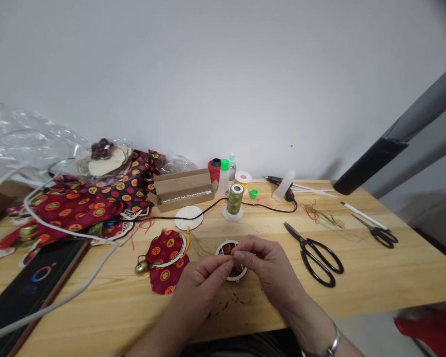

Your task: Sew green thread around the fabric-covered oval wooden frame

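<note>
Here your left hand (202, 278) and right hand (269, 263) pinch the small round ornament (226, 247) low over the table (357, 297), patterned fabric already in its white frame, while the belled fabric disc (165, 250) beside it looks unfinished.

Large scissors (317, 260), olive spool (235, 199), cardboard box (182, 190)

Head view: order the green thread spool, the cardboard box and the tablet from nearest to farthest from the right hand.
1. green thread spool, just behind the right hand.
2. cardboard box, farther back, to the left.
3. tablet, far left, at the near edge.
</note>
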Tool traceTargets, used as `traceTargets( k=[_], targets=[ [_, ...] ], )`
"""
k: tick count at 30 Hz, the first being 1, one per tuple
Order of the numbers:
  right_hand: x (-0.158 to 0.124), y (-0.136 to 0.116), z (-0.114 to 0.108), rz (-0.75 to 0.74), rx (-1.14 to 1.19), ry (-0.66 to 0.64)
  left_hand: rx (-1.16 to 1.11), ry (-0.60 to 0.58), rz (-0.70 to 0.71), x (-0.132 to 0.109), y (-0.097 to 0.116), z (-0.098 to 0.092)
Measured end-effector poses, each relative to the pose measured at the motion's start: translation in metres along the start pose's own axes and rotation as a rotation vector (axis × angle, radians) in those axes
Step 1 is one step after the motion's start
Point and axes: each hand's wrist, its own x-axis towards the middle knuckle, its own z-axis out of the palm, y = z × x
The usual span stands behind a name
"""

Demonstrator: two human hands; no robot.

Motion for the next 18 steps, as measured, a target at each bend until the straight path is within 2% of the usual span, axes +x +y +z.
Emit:
traceTargets(
  k=[4, 10, 14, 15, 16, 18],
  targets=[
    [0.002, -0.001, -0.002, -0.025, -0.058, 0.022, -0.009, -0.008, 0.01, 0.001, 0.0, 0.001],
    [0.002, -0.004, -0.004, -0.154, -0.211, 0.056, -0.017, 0.004, 0.037, 0.001, 0.003, 0.002],
    [0.001, -0.006, -0.006, -0.195, -0.29, 0.042, 0.101, -0.082, 0.087, 0.003, 0.002, -0.007],
    [0.001, -0.007, -0.007, -0.202, -0.314, 0.039, 0.193, -0.066, 0.133, 0.004, 0.001, -0.011],
    [0.0, -0.007, -0.007, -0.21, -0.337, 0.036, 0.312, -0.003, 0.21, 0.006, 0.001, -0.015],
    [0.0, -0.008, -0.008, -0.227, -0.364, 0.031, 0.578, 0.257, 0.439, 0.008, 0.0, -0.022]
  ],
)
